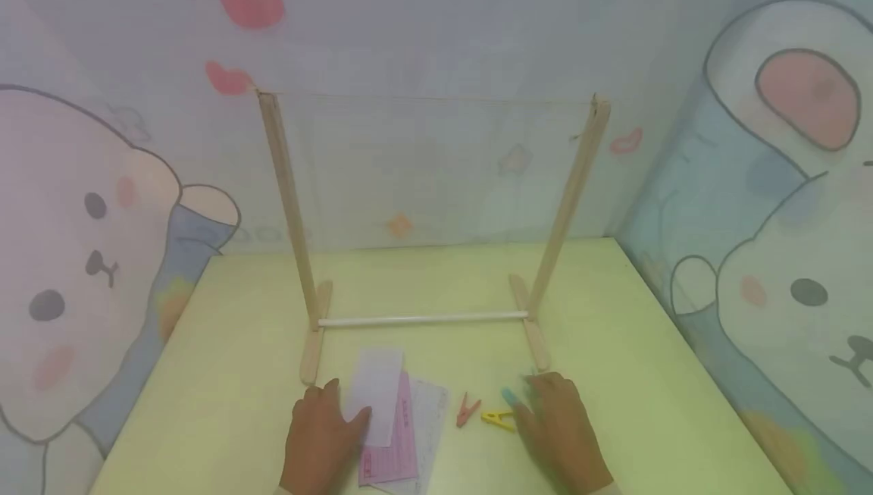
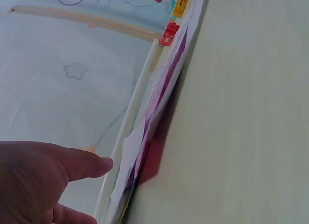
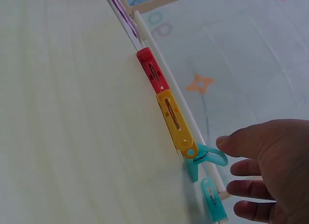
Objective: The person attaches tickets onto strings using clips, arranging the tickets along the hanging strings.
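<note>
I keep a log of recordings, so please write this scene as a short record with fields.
Left hand: thumb over top white sheet; touch unclear
Right hand: thumb close to a teal clothespin; touch unclear
Sheets beneath: pink sheet, then lower white sheet
Other clothespins: red one, yellow one, second teal one
Behind: wooden frame, string between post tops, white rod low between posts
Surface: yellow table
</note>
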Tool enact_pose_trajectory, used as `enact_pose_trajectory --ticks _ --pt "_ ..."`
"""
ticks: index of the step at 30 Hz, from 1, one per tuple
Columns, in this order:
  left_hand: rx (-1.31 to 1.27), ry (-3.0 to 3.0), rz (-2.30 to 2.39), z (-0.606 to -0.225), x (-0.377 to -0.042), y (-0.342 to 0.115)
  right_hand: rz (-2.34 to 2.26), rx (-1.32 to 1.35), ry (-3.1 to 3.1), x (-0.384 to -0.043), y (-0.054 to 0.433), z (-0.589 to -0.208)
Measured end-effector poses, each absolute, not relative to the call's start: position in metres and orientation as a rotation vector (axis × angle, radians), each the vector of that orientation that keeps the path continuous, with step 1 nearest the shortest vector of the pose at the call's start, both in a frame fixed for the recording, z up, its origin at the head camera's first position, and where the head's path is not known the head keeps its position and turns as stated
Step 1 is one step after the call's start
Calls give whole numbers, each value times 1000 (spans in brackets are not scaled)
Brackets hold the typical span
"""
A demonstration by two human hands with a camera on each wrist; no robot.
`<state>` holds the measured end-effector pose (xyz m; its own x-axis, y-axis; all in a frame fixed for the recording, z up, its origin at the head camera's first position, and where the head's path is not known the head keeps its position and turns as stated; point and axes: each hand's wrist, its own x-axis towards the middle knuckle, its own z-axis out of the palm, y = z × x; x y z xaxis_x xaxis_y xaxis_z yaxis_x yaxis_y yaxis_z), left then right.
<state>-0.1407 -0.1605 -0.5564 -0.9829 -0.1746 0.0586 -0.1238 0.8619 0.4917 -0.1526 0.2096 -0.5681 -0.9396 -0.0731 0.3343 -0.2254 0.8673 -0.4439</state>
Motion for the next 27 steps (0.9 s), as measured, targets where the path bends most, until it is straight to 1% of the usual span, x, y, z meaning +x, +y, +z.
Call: enact_pose_trajectory --ticks 3,7,14,22,27 --pt "245 -2923 -761 -557 -152 -157 740 193 -2800 -159 210 -567" --pt "275 -2938 -798 -563 -158 -157 744 157 -2890 -160 209 -568" --pt "308 -2925 -870 -565 -159 -159 870 117 -2874 -153 207 -566" --pt "446 -3016 -715 -554 -157 -154 916 159 -2784 -154 210 -575" --pt "445 -3032 -705 -555 -160 -152 918 194 -2780 -156 212 -581"
